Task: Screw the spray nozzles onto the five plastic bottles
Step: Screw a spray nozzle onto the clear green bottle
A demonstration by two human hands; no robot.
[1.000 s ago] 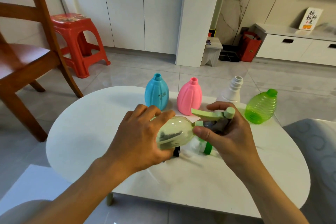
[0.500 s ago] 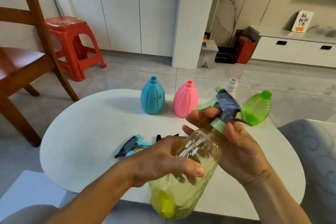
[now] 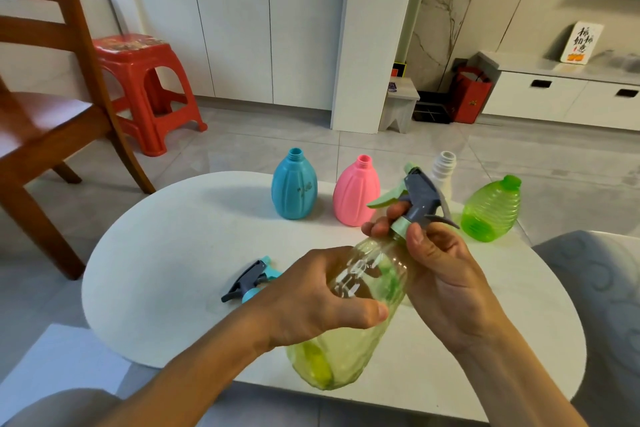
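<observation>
Yellow-green bottle (image 3: 349,333) tilted | my left hand (image 3: 311,302) clasps its body | my right hand (image 3: 440,274) pinches nozzle collar (image 3: 401,227) at its neck

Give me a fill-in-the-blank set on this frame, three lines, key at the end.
1. The left hand holds the body of the clear ____ bottle.
2. The right hand pinches the nozzle's pale green ____.
3. The number of bottles standing on the table without nozzles is ____.

Missing words: yellow-green; collar; four
</observation>
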